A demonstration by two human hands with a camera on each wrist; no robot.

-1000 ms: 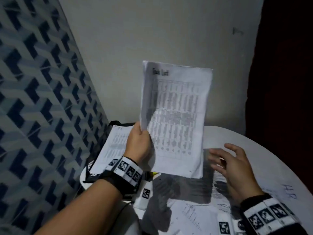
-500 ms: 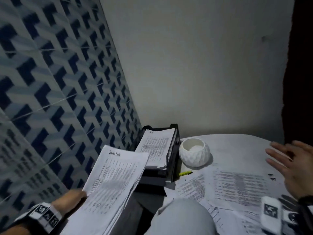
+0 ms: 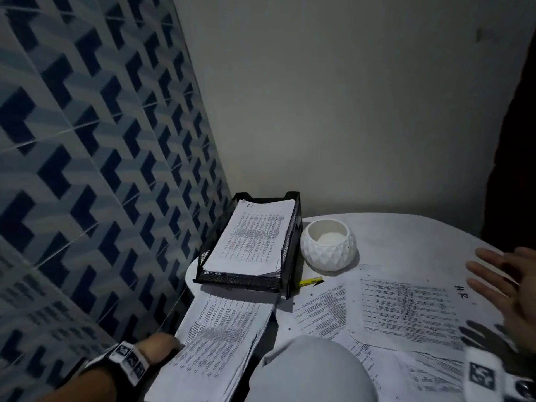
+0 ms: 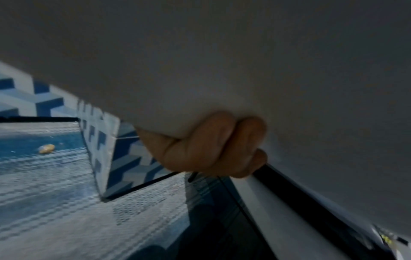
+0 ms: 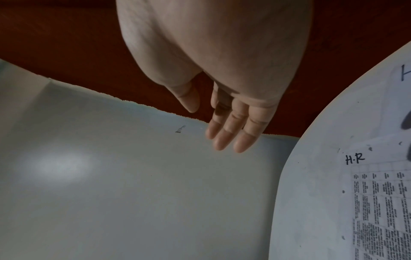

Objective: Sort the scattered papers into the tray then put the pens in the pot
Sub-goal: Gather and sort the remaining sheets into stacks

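Nearby, black tray [image 3: 291, 250] holding printed sheets [image 3: 252, 236], white pot [image 3: 327, 248] seemingly empty, left hand [image 3: 158, 348] pinching paper stack [image 3: 220, 338], right hand [image 3: 506, 281] spread.

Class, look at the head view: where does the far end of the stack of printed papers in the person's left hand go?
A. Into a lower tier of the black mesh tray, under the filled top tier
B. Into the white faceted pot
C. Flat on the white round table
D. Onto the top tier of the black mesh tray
A: the left hand grips the stack of printed papers, whose far end passes under the filled top tier of the black mesh tray.
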